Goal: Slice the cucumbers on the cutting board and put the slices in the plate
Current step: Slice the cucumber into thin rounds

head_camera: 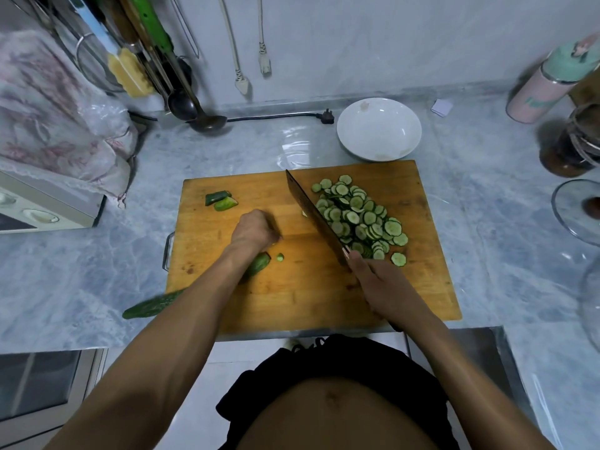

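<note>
A wooden cutting board (292, 287) lies on the counter. A heap of cucumber slices (360, 217) covers its right part. My right hand (380, 284) grips the handle of a dark cleaver (313, 211), whose blade rests edge-down along the left side of the heap. My left hand (255, 230) is closed at the board's middle; what it holds is hidden. A long cucumber (152, 305) runs under my left forearm, its cut end (259, 263) on the board beside a small end piece (280, 257). Two cucumber ends (220, 200) lie at the far left. The white plate (379, 128) behind the board holds no slices.
A covered appliance (48, 203) stands left of the board. Ladles (207, 121) and utensils hang at the back left, with a power cord (279, 116) along the wall. Bottles (548, 82), a jar (571, 147) and a glass lid (578, 211) crowd the right side.
</note>
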`<state>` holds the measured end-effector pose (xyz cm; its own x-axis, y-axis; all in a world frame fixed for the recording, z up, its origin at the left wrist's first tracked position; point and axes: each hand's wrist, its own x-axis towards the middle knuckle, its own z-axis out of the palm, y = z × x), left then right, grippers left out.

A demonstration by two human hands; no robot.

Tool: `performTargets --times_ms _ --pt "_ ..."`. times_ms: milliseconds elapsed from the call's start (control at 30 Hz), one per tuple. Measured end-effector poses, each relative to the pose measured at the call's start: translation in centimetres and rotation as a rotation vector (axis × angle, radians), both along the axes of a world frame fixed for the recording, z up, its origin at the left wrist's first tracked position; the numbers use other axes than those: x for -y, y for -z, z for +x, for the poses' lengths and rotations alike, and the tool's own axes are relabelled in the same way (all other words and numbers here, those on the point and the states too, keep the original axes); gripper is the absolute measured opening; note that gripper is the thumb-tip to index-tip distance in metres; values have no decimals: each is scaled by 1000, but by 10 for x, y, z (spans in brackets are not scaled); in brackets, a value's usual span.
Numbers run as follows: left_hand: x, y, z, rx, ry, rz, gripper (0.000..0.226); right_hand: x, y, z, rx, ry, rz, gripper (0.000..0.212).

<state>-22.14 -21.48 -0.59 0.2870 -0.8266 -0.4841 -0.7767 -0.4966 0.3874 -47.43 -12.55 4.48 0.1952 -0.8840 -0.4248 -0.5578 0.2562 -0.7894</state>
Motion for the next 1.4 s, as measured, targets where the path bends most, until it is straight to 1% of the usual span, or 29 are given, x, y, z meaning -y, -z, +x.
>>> performTargets --times_ms 33,100,167,200,233,300,333,433,467,533,600,733,833,933,1100,1167,1233,1300,1400 --pt "2 -1 0 -67 -12 -38 11 1 -1 -3 -2 0 -2 58" --pt "5 -6 -5 -286 -55 -130 16 4 -2 -9 -2 5 -7 59" --pt "4 -10 -9 -532 -92 -151 12 8 -3 -14 14 29 -6 59" --pt "3 -8 -11 -583 -88 -143 20 9 -4 -16 21 43 -5 60" --pt "1 -6 -13 -577 -76 -139 26 11 -4 -18 26 54 -1 60" --pt "-4 -1 -13 -415 -11 -152 28 15 -3 -21 24 63 2 63" --pt "-8 2 -10 -315 62 -141 27 16 -3 -23 21 63 0 66" --pt "-19 6 -7 -63 388 -52 33 17 -1 -25 23 58 -4 71" --pt "-21 7 -6 -19 448 -59 33 17 -1 -24 28 53 -4 70" --pt "-22 6 -5 -13 502 -108 25 16 -2 -23 41 47 -1 64" --pt "-20 6 1 -25 462 -180 21 16 -3 -21 53 27 4 63" --pt "-15 7 33 20 57 -397 26 19 -6 -13 37 -47 -21 68" --pt "-13 3 52 54 -97 -468 31 23 -7 -4 41 -96 -23 67" --pt "-20 4 58 105 -100 -565 31 25 -6 5 38 -139 -50 75" --pt "-64 12 51 -63 -103 -534 20 27 -1 13 -22 -189 -50 79" --pt "-90 17 52 -96 -80 -523 17 23 2 14 -55 -216 -42 76" --pt "-114 24 53 -116 -1 -477 27 17 5 14 -66 -231 -20 68" --pt "-129 33 52 -97 93 -457 37 12 9 16 -47 -240 17 63" --pt "-132 42 45 -36 166 -567 34 4 12 23 -78 -277 1 63"
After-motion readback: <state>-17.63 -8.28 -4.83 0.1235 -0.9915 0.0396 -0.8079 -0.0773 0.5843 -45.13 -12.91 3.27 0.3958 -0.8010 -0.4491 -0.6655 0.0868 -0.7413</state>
